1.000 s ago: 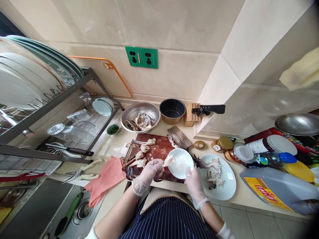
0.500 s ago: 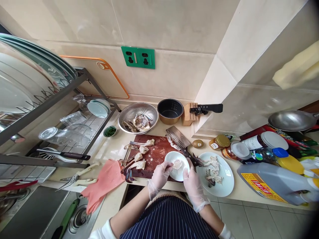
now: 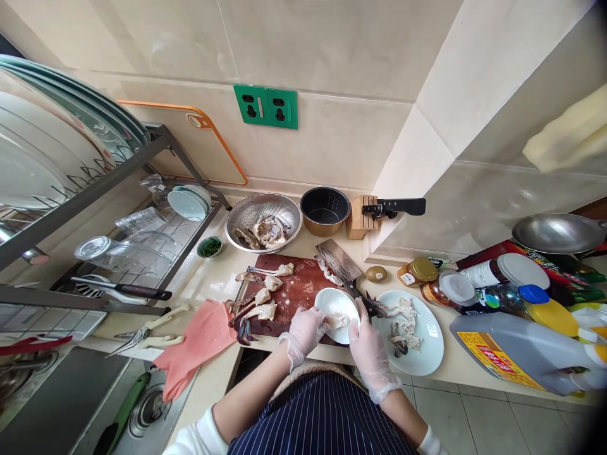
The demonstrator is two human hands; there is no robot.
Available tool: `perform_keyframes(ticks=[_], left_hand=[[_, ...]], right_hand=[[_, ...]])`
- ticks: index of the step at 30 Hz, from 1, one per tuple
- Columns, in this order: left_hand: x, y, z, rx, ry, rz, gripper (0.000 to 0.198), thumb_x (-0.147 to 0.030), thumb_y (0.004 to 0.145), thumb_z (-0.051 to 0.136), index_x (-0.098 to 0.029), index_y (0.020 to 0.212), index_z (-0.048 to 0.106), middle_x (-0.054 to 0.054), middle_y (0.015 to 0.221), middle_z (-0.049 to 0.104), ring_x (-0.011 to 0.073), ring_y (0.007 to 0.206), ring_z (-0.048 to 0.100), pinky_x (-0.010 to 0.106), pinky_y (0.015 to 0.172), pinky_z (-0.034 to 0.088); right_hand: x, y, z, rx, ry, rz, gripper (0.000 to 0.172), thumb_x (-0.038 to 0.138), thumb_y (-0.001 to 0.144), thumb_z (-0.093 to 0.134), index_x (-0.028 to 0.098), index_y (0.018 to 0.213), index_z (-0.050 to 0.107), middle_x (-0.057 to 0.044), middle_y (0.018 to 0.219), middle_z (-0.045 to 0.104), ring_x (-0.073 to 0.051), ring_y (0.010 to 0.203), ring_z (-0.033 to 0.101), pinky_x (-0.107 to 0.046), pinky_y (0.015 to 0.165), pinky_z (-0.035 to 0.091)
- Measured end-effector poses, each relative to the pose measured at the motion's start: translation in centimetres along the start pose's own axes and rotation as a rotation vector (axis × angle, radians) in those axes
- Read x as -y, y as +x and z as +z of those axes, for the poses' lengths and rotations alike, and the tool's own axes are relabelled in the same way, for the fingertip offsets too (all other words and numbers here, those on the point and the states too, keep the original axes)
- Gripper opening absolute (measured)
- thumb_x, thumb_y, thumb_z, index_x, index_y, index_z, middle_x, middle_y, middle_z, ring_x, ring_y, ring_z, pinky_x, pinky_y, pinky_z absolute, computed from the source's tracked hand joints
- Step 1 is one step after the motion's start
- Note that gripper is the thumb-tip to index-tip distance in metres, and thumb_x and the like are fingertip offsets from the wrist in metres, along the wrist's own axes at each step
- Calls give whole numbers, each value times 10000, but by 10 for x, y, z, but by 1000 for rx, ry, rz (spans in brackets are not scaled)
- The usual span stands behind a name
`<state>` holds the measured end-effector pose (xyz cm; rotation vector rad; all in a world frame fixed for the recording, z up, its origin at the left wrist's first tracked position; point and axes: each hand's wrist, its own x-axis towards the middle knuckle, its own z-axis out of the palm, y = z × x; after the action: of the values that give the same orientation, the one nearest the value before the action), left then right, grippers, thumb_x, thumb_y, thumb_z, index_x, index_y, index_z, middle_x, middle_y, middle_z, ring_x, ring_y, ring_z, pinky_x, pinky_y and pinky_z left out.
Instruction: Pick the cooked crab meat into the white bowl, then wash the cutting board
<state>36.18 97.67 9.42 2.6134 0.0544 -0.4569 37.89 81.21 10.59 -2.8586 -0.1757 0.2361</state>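
Note:
Both my hands wear clear gloves. My right hand (image 3: 367,351) grips the near rim of a small white bowl (image 3: 334,301) that rests over the dark red cutting board (image 3: 303,284). My left hand (image 3: 306,330) pinches a pale crab piece (image 3: 337,320) inside that bowl. More crab pieces (image 3: 265,297) lie on the board's left part. A cleaver (image 3: 344,268) lies across the board's right end, just beyond the bowl.
A white plate (image 3: 429,341) with crab pieces sits right of the bowl. Behind are a steel colander (image 3: 246,218), a dark pot (image 3: 325,212) and a knife block (image 3: 358,218). Jars and bottles (image 3: 497,291) crowd the right. A pink cloth (image 3: 199,341), scissors (image 3: 147,328) and dish rack (image 3: 118,253) stand left.
My left hand has brought the crab piece from the bowl's left rim down into the bowl. The bowl has been lowered and tipped flatter over the board, my right hand still on it.

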Motion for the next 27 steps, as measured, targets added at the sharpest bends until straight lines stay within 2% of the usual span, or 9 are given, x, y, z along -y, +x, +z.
perform_keyframes(ticks=[3,8,11,15,19,23,27], left_hand=[[-2,-1,2,-28,-42,15,183,-310,930,500,-205,972,645,89,1035,695,257,941,634,381,873,370],[-7,-1,5,-102,91,37,220,-217,935,435,-188,1004,642,109,920,698,255,875,629,405,888,351],[-7,1,5,-108,107,77,205,-220,918,462,-198,958,661,108,879,698,261,869,621,400,877,354],[-6,3,2,-135,124,65,213,-240,910,475,-194,962,676,124,905,702,266,848,614,407,856,356],[-8,4,3,-70,160,68,217,-198,894,477,-176,930,689,134,892,700,253,777,612,415,821,357],[-10,2,9,-125,145,107,200,-226,914,486,-233,973,678,75,968,696,211,773,605,375,798,359],[-11,-3,12,-181,125,74,172,-301,926,508,-261,962,672,31,955,693,204,788,600,340,761,368]], right_hand=[[0,1,-2,16,3,24,507,219,964,374,80,1450,422,-95,654,714,-240,605,685,-268,504,405],[0,0,-5,-4,38,33,496,239,969,410,107,1447,435,-100,684,726,-243,622,694,-259,504,412],[-2,1,-5,-12,37,24,494,245,966,421,114,1442,444,-94,671,720,-242,606,687,-258,493,408],[-1,1,-5,-9,36,23,497,257,976,391,119,1452,432,-91,655,714,-250,608,689,-266,498,415],[1,2,-7,-12,8,27,501,258,976,377,116,1454,430,-90,638,707,-255,603,687,-274,502,424],[3,0,-8,-39,-1,44,497,257,969,398,121,1445,446,-78,620,697,-240,582,677,-268,499,430],[7,-1,-14,-52,-5,70,496,249,973,396,120,1450,438,-74,623,697,-233,584,679,-257,488,412]])
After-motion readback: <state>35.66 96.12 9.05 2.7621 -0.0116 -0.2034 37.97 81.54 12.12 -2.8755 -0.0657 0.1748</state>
